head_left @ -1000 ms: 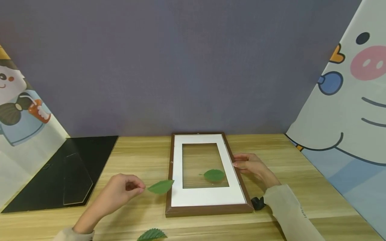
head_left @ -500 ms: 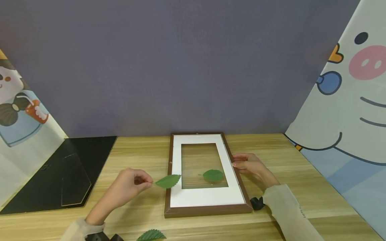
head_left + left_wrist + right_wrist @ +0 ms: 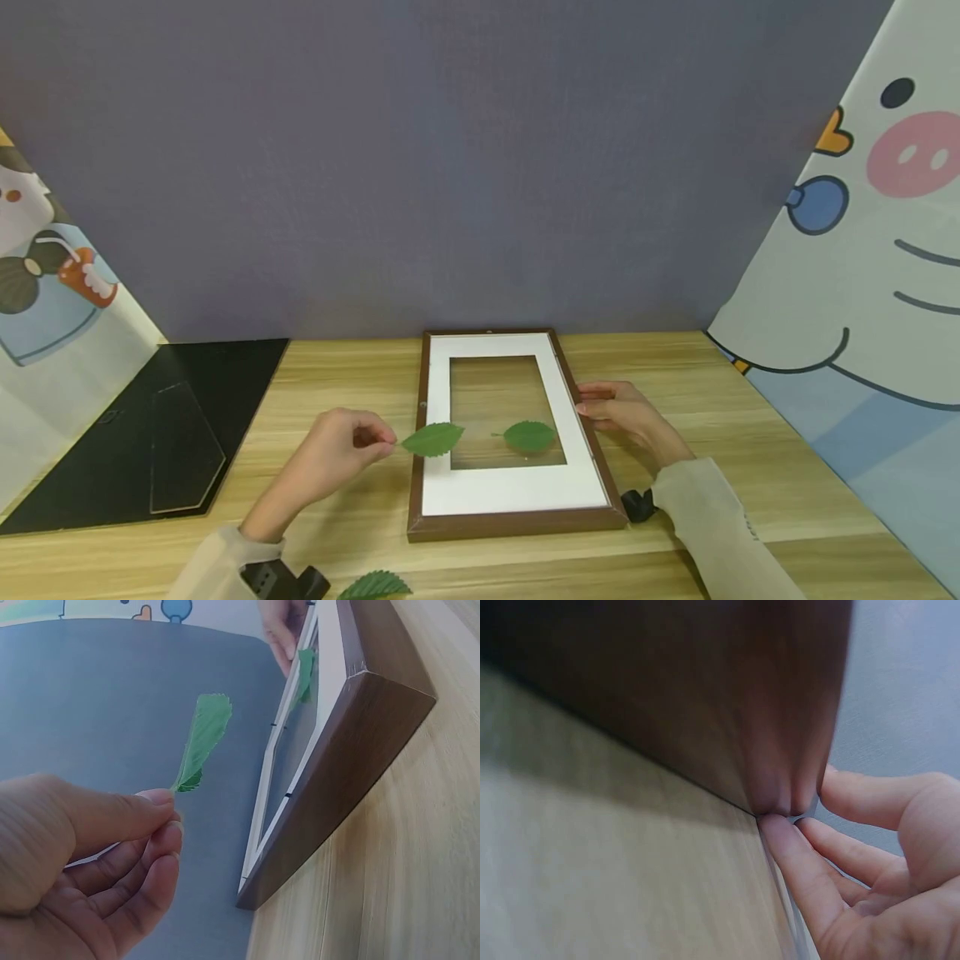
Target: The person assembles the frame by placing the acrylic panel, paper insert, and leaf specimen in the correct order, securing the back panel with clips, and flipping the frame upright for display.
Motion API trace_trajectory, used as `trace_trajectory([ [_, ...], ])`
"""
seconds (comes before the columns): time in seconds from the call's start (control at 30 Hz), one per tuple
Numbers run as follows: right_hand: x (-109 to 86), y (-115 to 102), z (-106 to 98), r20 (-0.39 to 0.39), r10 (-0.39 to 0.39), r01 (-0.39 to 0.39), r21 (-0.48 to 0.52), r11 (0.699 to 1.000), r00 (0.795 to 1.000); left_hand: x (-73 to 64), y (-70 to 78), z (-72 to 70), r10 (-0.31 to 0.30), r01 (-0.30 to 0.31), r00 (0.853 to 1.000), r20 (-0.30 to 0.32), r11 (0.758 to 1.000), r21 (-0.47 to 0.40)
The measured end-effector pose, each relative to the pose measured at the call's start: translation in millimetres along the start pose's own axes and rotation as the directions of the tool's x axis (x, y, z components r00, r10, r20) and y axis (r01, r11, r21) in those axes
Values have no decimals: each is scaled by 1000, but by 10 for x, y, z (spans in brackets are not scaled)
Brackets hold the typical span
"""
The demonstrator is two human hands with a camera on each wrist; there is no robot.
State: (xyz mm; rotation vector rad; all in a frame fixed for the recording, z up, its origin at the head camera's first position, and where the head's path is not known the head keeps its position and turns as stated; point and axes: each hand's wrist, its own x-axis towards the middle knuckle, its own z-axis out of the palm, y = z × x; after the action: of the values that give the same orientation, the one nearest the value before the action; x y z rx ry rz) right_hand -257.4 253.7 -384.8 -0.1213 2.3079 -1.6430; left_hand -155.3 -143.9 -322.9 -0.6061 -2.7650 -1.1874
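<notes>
My left hand [image 3: 339,454] pinches a green leaf [image 3: 433,439] by its stem between thumb and fingertips. In the head view this leaf hangs over the left side of a brown picture frame [image 3: 517,522] with a white mat [image 3: 517,492]. Within the mat's window lies a second green leaf [image 3: 529,436]. My right hand [image 3: 626,414] touches the frame's right side with fairly straight fingers; its fingertips [image 3: 784,836] meet the brown side wall in the right wrist view. Seen from the left wrist, the held leaf [image 3: 202,739] is apart from the frame [image 3: 341,757].
A third green leaf [image 3: 375,585] lies at the front edge of the wooden table [image 3: 360,375]. To the left rests a black backing board [image 3: 90,467] with a stand flap. A grey wall [image 3: 480,167] rises behind, and printed cartoon panels [image 3: 862,275] flank both sides.
My left hand has moved right and slightly farther away, bringing the held leaf over the frame's left side. My right hand keeps its place at the frame.
</notes>
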Motion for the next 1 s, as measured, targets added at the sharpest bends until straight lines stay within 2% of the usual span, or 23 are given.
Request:
trace_trajectory([
  [0.5, -3, -33, 13, -18, 12, -12, -32, 999, 1000, 198, -59, 149, 15, -12, 999, -52, 998, 57],
  [1.0, 4, -13, 2, -17, 23, -23, -4, 1000, 1000, 428, -26, 303, 19, -17, 998, -59, 999, 29],
])
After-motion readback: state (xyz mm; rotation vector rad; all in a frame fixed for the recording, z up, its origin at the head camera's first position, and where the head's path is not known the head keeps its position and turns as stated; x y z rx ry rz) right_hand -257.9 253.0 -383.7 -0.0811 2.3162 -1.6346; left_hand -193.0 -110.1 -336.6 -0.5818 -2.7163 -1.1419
